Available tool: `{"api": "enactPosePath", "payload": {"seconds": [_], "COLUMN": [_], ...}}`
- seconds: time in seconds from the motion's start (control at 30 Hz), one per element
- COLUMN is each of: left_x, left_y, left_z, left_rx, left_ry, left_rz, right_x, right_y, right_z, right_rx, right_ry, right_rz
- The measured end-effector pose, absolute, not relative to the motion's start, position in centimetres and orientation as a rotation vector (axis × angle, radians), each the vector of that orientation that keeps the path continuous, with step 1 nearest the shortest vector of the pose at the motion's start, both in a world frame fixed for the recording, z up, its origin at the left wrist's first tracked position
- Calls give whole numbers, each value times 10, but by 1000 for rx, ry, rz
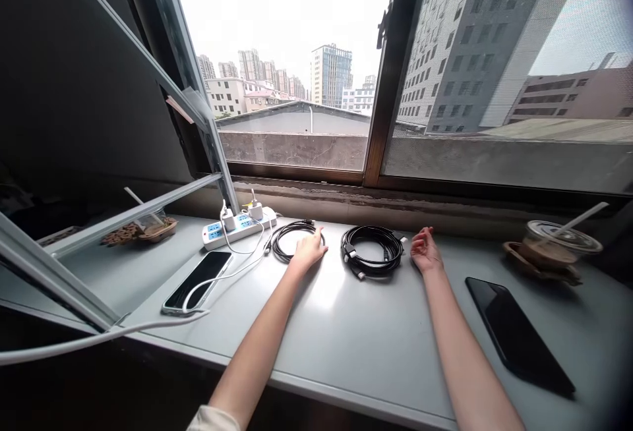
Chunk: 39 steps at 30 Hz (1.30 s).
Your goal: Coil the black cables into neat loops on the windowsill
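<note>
My left hand (308, 249) rests on the right side of a thin black cable coil (283, 254), which lies flat on the grey desk (316, 345). Its index finger and thumb are apart, and the other fingers are hidden beneath the hand. Right of it is a thicker coil of black cable (372, 269), with several plugs showing at its edges. My right hand (426, 252) lies just right of that thicker coil, palm turned inward. The fingers are loosely curled and apart, with nothing in them, and they do not touch the cable.
A white power strip (212, 244) with plugged-in chargers stands at the back left. A phone (213, 265) with a white cable across it lies before it. Another black phone (519, 335) and a lidded cup (548, 246) are on the right. A metal frame (143, 208) crosses the left.
</note>
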State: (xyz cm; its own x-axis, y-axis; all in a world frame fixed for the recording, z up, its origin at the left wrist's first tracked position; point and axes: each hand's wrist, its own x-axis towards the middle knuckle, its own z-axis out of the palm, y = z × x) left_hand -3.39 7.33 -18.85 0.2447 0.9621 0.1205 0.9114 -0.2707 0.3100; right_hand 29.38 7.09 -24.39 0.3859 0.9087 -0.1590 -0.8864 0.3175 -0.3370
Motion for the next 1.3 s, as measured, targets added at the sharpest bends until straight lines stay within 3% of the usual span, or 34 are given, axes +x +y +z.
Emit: {"api": "enactPosePath", "payload": {"seconds": [0.23, 0.43, 0.5, 0.7, 0.83, 1.03, 1.17, 1.3], "left_x": [-25, -36, -34, -16, -4, 2, -11, -26], "left_y": [59, 58, 59, 53, 46, 44, 51, 59], "left_z": [-157, -140, -145, -174, -189, -186, -161, -123], "left_rx": [2316, 2001, 1939, 2241, 2261, 2137, 1925, 1590], "left_ry": [1859, 1921, 1923, 1788, 1759, 1797, 1783, 1645], "left_rz": [731, 1407, 1339, 553, 430, 618, 1003, 1365], "right_x": [292, 288, 286, 282, 280, 275, 278, 288], "right_y": [69, 68, 68, 66, 67, 68, 64, 52], "right_z": [-240, -237, -236, -232, -232, -230, -217, -173], "right_rx": [-460, -506, -513, -537, -571, -619, -638, -575], "right_ry": [-102, -139, -124, -78, -84, -128, -205, -330], "right_rz": [1169, 1162, 1160, 1155, 1135, 1038, 950, 876]}}
